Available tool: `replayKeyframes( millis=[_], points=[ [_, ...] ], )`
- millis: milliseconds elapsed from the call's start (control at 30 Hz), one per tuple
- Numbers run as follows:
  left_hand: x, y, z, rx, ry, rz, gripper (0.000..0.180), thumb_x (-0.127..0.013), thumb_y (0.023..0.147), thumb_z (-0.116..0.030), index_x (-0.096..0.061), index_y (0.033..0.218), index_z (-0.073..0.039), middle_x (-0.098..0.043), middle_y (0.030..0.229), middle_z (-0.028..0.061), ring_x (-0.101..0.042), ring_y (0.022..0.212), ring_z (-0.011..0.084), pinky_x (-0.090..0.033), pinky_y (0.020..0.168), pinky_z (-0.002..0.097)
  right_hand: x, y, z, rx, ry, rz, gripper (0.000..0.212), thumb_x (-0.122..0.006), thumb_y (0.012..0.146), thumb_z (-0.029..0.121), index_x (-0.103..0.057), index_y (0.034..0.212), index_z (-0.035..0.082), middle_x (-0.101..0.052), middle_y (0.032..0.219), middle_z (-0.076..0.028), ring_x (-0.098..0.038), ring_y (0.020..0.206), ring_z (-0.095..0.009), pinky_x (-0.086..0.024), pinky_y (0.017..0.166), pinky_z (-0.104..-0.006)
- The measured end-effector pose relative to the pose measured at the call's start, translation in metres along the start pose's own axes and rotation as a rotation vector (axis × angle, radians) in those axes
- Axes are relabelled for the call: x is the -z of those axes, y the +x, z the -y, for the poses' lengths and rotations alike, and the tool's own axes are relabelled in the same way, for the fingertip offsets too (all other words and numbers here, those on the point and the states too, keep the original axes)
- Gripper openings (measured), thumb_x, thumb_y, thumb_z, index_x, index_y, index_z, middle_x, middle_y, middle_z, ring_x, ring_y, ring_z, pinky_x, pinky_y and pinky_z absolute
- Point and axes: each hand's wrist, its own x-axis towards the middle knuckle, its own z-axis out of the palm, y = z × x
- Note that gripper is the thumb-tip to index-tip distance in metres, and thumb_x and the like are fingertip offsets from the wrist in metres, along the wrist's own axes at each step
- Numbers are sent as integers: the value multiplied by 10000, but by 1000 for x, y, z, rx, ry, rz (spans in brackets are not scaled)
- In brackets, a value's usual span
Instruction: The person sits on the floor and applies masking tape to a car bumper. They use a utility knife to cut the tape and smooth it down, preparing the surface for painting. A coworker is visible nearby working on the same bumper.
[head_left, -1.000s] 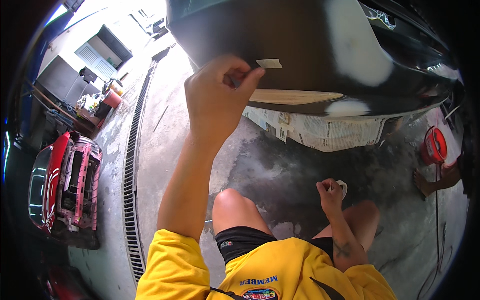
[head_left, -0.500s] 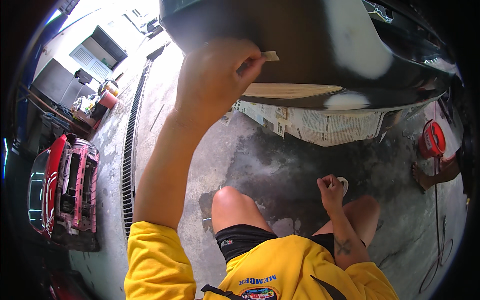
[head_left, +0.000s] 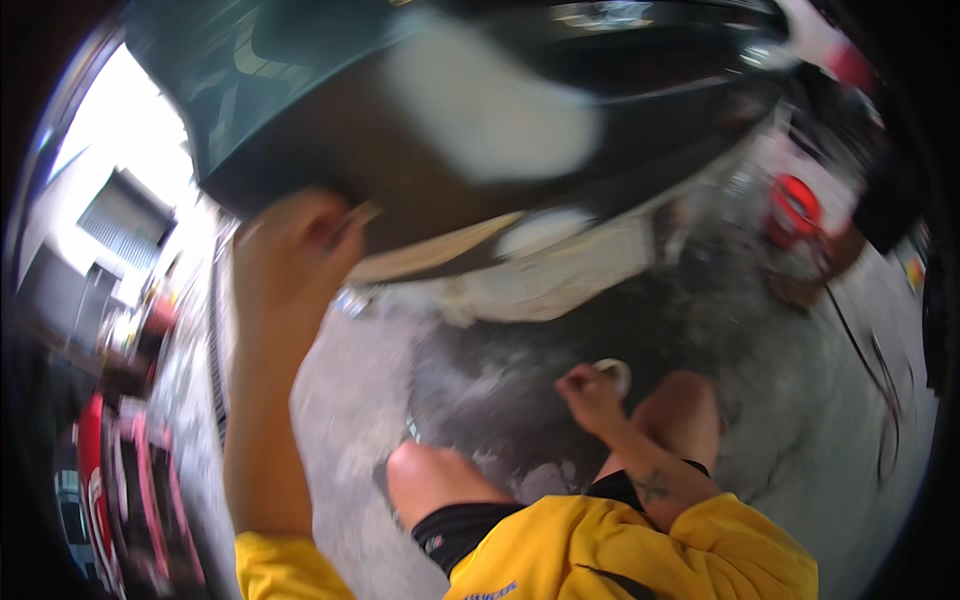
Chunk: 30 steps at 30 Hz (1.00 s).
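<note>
My left hand is raised against the dark car bumper, thumb and forefinger pinched on a short piece of masking tape. Motion blur hides whether the tape touches the bumper. A pale masking strip runs along the bumper's lower part. Below it hangs newspaper. Two whitish patches mark the dark surface, a large patch and a smaller patch. Low over my knee, my right hand is closed on a roll of tape, which shows partly behind the fingers.
Toward the right stands a red bucket, with another person's leg and foot beside it. A thin hose trails over the concrete floor. At left are a floor drain and a red car part.
The view has swung, so the bumper and bucket sit farther left and the picture is blurred. Both hands keep their grips; the left stays close to the bumper.
</note>
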Motion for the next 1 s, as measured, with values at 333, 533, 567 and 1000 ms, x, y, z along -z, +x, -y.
replayKeyframes(
  millis=[333, 533, 567, 1000],
  points=[
    [-55, -75, -2, 293, -354, 30, 203, -820, 955, -90, -694, 814, -15, -622, 689, -6, -494, 635, 82, -378, 596, 270, 4, -12, 10, -33, 201, 123, 332, -653, 1083, 348, -718, 970, 42, -683, 734, -105, -692, 663, -182, -528, 634, -376],
    [-230, -263, -17, 582, -836, 765, 392, -721, 1060, -345, -666, 1372, -113, -752, 986, 55, -692, 879, 148, -547, 789, 313, 14, -10, 12, -259, 503, 451, 468, -505, 1155, 449, -704, 1014, 50, -636, 702, -65, -625, 596, -172, -512, 611, -374],
    [-253, -290, -31, 768, -1005, 821, 502, -643, 1110, -487, -594, 1471, -141, -731, 1003, 57, -669, 898, 157, -540, 805, 327, 19, -11, 14, -400, 632, 530, 490, -497, 1159, 467, -706, 1013, 48, -647, 715, -61, -623, 595, -182, -513, 621, -375],
    [-301, -354, -36, 1640, -1540, 397, 521, -638, 1105, -462, -552, 1502, -135, -647, 1066, 51, -591, 821, 184, -556, 764, 366, -18, -22, -33, 331, -15, -34, 416, -473, 1180, 340, -703, 1332, 28, -718, 847, -94, -684, 741, -158, -577, 776, -326]
  ],
)
